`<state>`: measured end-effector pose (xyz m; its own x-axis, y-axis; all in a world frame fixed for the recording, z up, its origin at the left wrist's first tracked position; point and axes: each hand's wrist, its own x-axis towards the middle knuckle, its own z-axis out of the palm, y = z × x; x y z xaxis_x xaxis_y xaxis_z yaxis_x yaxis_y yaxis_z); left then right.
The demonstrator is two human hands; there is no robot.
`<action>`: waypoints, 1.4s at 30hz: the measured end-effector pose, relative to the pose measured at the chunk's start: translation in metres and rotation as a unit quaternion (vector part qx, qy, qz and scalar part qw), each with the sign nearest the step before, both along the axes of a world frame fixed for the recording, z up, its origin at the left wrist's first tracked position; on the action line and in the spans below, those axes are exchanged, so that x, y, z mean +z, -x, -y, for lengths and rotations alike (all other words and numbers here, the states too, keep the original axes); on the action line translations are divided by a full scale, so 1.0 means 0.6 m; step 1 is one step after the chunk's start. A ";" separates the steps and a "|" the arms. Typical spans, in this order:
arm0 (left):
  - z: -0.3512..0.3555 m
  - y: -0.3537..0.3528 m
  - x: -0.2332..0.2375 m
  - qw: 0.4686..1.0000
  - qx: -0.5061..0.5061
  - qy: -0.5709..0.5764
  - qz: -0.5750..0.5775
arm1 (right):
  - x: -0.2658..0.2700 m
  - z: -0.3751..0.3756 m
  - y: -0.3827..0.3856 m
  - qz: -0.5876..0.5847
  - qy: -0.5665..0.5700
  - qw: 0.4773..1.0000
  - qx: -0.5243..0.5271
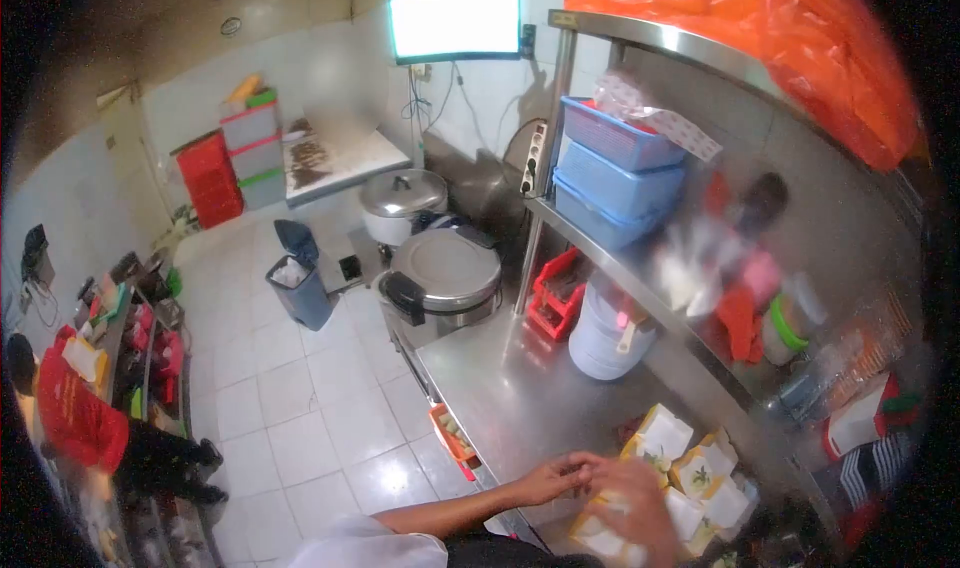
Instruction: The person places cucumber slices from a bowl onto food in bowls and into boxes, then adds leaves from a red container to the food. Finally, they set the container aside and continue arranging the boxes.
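My left hand [558, 478] reaches in from the lower left above the steel counter [500, 388]. Its fingers are curled together and meet the fingertips of my right hand; anything between them is too small to make out. My right hand [640, 508] is smeared by motion, so its grip does not show. Under and beside it stand several yellow-and-white food boxes [664, 433] with a green leaf print, grouped at the counter's front right. Part of this group is hidden behind my right hand.
A pale blue bucket [608, 333] and red bins [555, 293] stand at the counter's back. Overhead, a steel shelf [640, 278] carries blue baskets [620, 183]. Large cookers [445, 268] are beyond, with a bin [300, 288] on the floor. A person in red [85, 403] stands left.
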<state>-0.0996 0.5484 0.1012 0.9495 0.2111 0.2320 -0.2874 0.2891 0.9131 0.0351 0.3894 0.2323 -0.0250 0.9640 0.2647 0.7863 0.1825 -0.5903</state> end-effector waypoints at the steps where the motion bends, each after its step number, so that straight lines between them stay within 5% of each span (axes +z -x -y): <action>1: -0.014 -0.002 -0.044 1.000 -0.008 0.005 -0.014 | 0.020 0.028 -0.025 -0.006 -0.040 0.985 -0.168; 3: -0.042 0.002 -0.107 0.999 -0.017 0.011 -0.031 | 0.087 0.073 -0.156 0.219 -0.185 0.883 -0.373; 4: -0.053 0.011 -0.124 0.991 0.072 -0.103 -0.035 | 0.155 0.084 -0.205 0.346 -0.285 0.773 -0.448; 5: -0.065 0.018 -0.143 0.962 0.160 -0.217 -0.036 | 0.173 0.138 -0.323 0.514 -0.267 0.627 -0.521; 7: -0.095 0.017 -0.225 0.952 0.183 -0.240 -0.043 | 0.284 0.133 -0.312 0.463 -0.219 0.675 -0.532; 9: -0.128 -0.002 -0.360 0.933 0.232 -0.269 -0.057 | 0.279 0.184 -0.456 0.577 -0.136 0.543 -0.594; 11: -0.158 -0.027 -0.515 0.915 0.280 -0.281 -0.072 | 0.274 0.199 -0.499 0.537 -0.107 0.578 -0.606; 13: -0.162 -0.016 -0.480 0.878 0.323 -0.338 -0.101 | 0.282 0.197 -0.501 0.496 -0.076 0.609 -0.615; 15: -0.168 -0.034 -0.480 0.836 0.365 -0.389 -0.129 | 0.315 0.161 -0.459 0.544 -0.099 0.527 -0.645; 18: -0.175 -0.074 -0.509 0.912 0.330 -0.162 -0.182 | 0.330 0.148 -0.450 0.587 -0.109 0.467 -0.653; 21: -0.167 -0.077 -0.432 0.849 0.415 -0.232 -0.229 | 0.328 0.186 -0.501 0.612 -0.112 0.476 -0.622; 23: -0.167 -0.062 -0.349 0.709 0.496 -0.379 -0.330 | 0.324 0.204 -0.528 0.636 -0.120 0.471 -0.599; 24: -0.172 -0.062 -0.347 0.711 0.495 -0.375 -0.329 | 0.324 0.209 -0.539 0.647 -0.126 0.470 -0.587; 26: -0.186 -0.054 -0.347 0.633 0.506 -0.427 -0.401 | 0.323 0.225 -0.565 0.675 -0.137 0.460 -0.560; 30: -0.236 0.010 -0.325 0.664 0.352 -0.487 -0.446 | 0.329 0.239 -0.610 0.739 -0.220 0.410 -0.487; 31: -0.250 0.027 -0.324 0.715 0.275 -0.452 -0.456 | 0.334 0.231 -0.598 0.739 -0.221 0.410 -0.486; 33: -0.262 0.038 -0.330 0.761 0.196 -0.413 -0.461 | 0.349 0.196 -0.529 0.450 -0.235 0.620 -0.598; 37: -0.269 0.031 -0.374 0.839 0.194 -0.279 -0.426 | 0.349 0.125 -0.394 0.431 -0.302 0.655 -0.542; 39: -0.261 0.010 -0.400 0.863 0.188 -0.257 -0.393 | 0.318 0.097 -0.335 0.320 -0.284 0.741 -0.517; 42: -0.243 -0.011 -0.411 0.906 0.184 -0.296 -0.240 | 0.253 0.033 -0.222 0.323 -0.151 0.820 -0.447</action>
<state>-0.0932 0.6940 -0.1456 0.8615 0.5076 -0.0119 0.2058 -0.3275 0.9222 0.1683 0.3695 0.3841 0.4274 0.5660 0.7049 0.8161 -0.5770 -0.0315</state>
